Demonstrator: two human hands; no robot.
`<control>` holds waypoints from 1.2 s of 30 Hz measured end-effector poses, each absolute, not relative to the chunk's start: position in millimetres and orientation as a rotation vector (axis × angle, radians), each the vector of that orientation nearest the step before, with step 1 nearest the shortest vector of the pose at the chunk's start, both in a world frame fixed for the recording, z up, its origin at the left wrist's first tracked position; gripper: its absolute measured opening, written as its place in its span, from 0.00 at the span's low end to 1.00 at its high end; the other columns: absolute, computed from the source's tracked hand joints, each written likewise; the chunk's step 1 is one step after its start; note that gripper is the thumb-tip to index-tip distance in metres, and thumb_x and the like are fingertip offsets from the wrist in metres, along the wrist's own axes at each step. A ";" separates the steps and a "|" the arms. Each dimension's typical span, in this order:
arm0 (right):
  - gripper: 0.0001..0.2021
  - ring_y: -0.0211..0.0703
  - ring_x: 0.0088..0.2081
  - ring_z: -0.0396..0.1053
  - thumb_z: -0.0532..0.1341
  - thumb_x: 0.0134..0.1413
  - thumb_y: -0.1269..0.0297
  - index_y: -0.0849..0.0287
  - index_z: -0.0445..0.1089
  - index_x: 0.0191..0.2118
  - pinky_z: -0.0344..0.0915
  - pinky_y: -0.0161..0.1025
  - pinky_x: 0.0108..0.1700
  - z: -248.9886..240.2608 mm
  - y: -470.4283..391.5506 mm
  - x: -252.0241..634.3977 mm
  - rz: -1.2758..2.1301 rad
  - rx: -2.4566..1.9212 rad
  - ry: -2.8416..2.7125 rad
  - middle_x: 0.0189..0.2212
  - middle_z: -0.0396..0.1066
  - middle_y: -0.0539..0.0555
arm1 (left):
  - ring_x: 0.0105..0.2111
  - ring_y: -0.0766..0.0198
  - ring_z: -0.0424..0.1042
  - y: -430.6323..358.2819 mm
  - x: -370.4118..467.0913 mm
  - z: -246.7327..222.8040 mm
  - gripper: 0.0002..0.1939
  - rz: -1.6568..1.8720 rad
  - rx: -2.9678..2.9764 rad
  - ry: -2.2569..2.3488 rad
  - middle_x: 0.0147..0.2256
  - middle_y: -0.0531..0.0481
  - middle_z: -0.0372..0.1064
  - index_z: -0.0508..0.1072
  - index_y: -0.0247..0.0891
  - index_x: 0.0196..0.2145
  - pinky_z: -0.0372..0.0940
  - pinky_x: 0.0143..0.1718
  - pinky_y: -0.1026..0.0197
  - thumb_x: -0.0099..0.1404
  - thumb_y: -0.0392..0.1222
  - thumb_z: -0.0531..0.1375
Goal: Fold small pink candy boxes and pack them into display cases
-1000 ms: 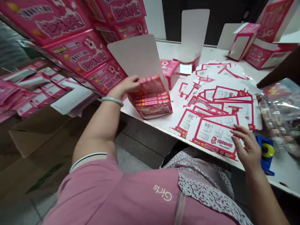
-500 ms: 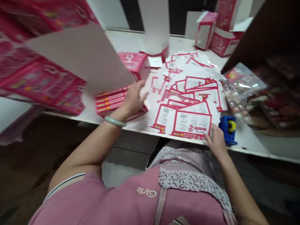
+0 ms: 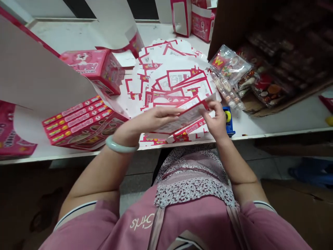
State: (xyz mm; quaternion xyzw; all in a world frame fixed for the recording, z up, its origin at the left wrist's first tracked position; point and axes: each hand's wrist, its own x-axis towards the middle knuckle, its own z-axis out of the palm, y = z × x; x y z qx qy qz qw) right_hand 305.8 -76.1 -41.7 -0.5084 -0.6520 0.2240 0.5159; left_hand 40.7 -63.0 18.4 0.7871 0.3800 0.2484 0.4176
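Note:
A flat printed carton, white with red borders, is tilted up off the table edge. My right hand grips its right end, thumb on the face turned toward me. My left hand, with a pale green bangle on its wrist, lies along the carton's left side. The left fingers are stretched out and touch it; their undersides are hidden. Under and behind the carton spreads a pile of more flat cartons. A stack of thin pink boxes stands left of my left hand.
A larger pink box stands behind the stack. A blue tape dispenser sits right of my right hand. Clear bags of small toy-like items lie by a brown cardboard box. More pink boxes are at the back.
My left hand has left the stack of thin boxes and moved right to the carton. My right hand has lifted the carton off the pile. The view has shifted right.

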 end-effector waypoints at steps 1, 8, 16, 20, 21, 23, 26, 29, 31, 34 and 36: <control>0.15 0.52 0.57 0.68 0.63 0.61 0.52 0.50 0.70 0.50 0.66 0.57 0.63 -33.9 -68.9 301.0 0.489 -1.169 -1.594 0.51 0.71 0.56 | 0.48 0.52 0.77 -64.9 36.5 28.1 0.22 0.694 1.872 0.925 0.47 0.46 0.78 0.77 0.42 0.54 0.76 0.50 0.51 0.67 0.53 0.65; 0.38 0.55 0.69 0.59 0.66 0.54 0.40 0.52 0.59 0.65 0.62 0.58 0.67 -34.7 -15.3 269.3 1.127 -0.945 -1.634 0.64 0.65 0.61 | 0.47 0.44 0.78 -65.0 37.0 21.8 0.32 1.103 1.423 0.837 0.41 0.43 0.78 0.78 0.38 0.48 0.76 0.50 0.43 0.50 0.57 0.76; 0.24 0.49 0.47 0.77 0.70 0.49 0.44 0.56 0.73 0.45 0.76 0.50 0.53 -19.1 -14.8 236.3 1.266 -0.841 -1.223 0.42 0.80 0.53 | 0.47 0.57 0.75 -52.9 23.4 -5.0 0.30 1.446 1.346 1.121 0.46 0.47 0.76 0.74 0.39 0.47 0.71 0.55 0.53 0.50 0.50 0.77; 0.27 0.49 0.49 0.77 0.69 0.48 0.40 0.56 0.72 0.45 0.74 0.49 0.56 -38.5 -24.6 242.0 1.234 -0.874 -1.149 0.45 0.80 0.55 | 0.40 0.58 0.75 -79.5 5.8 -22.4 0.27 1.147 1.339 1.303 0.38 0.45 0.77 0.77 0.36 0.42 0.73 0.46 0.57 0.51 0.54 0.76; 0.28 0.49 0.49 0.77 0.68 0.47 0.38 0.57 0.73 0.45 0.74 0.49 0.56 -45.8 -29.2 243.1 1.240 -0.903 -1.153 0.45 0.80 0.56 | 0.38 0.59 0.75 -82.4 0.8 -27.1 0.25 1.134 1.347 1.327 0.36 0.47 0.77 0.77 0.37 0.41 0.73 0.45 0.58 0.52 0.54 0.75; 0.30 0.49 0.48 0.78 0.65 0.49 0.35 0.58 0.73 0.44 0.75 0.49 0.55 -57.9 -38.9 242.7 1.241 -0.984 -1.181 0.44 0.80 0.57 | 0.36 0.61 0.75 -79.2 -7.9 -34.2 0.23 1.117 1.358 1.305 0.36 0.50 0.78 0.77 0.40 0.42 0.74 0.43 0.59 0.52 0.52 0.75; 0.28 0.46 0.46 0.78 0.59 0.56 0.33 0.56 0.75 0.44 0.77 0.47 0.52 -58.7 -39.6 244.1 1.270 -1.010 -1.392 0.42 0.81 0.52 | 0.38 0.54 0.77 -61.1 -10.5 -30.6 0.28 1.003 1.359 1.164 0.39 0.46 0.79 0.77 0.40 0.47 0.78 0.43 0.51 0.52 0.54 0.75; 0.19 0.42 0.49 0.77 0.63 0.60 0.44 0.52 0.76 0.46 0.75 0.44 0.55 -34.3 -3.1 273.4 1.242 -0.957 -1.703 0.46 0.80 0.49 | 0.43 0.44 0.78 -55.1 -0.4 -4.3 0.31 1.037 1.355 1.128 0.42 0.44 0.80 0.78 0.41 0.50 0.78 0.47 0.41 0.50 0.53 0.76; 0.14 0.42 0.56 0.74 0.62 0.64 0.54 0.55 0.74 0.50 0.68 0.47 0.63 -10.3 39.9 313.8 1.027 -1.103 -1.761 0.54 0.76 0.53 | 0.50 0.43 0.76 -64.5 6.8 19.3 0.31 1.218 1.374 1.243 0.45 0.49 0.80 0.78 0.49 0.53 0.76 0.53 0.41 0.51 0.50 0.75; 0.18 0.45 0.63 0.65 0.56 0.69 0.59 0.68 0.69 0.55 0.56 0.49 0.69 21.0 107.8 381.6 0.300 -1.646 -1.729 0.62 0.68 0.64 | 0.57 0.43 0.72 -83.1 10.6 45.1 0.28 1.431 1.370 1.490 0.49 0.59 0.78 0.76 0.60 0.53 0.75 0.55 0.42 0.54 0.45 0.70; 0.20 0.51 0.64 0.64 0.59 0.66 0.63 0.77 0.66 0.54 0.54 0.52 0.69 32.5 142.1 412.0 0.163 -1.696 -1.762 0.62 0.65 0.75 | 0.55 0.41 0.74 -86.0 8.6 50.4 0.28 1.499 1.344 1.565 0.49 0.59 0.78 0.76 0.61 0.54 0.77 0.51 0.40 0.54 0.44 0.67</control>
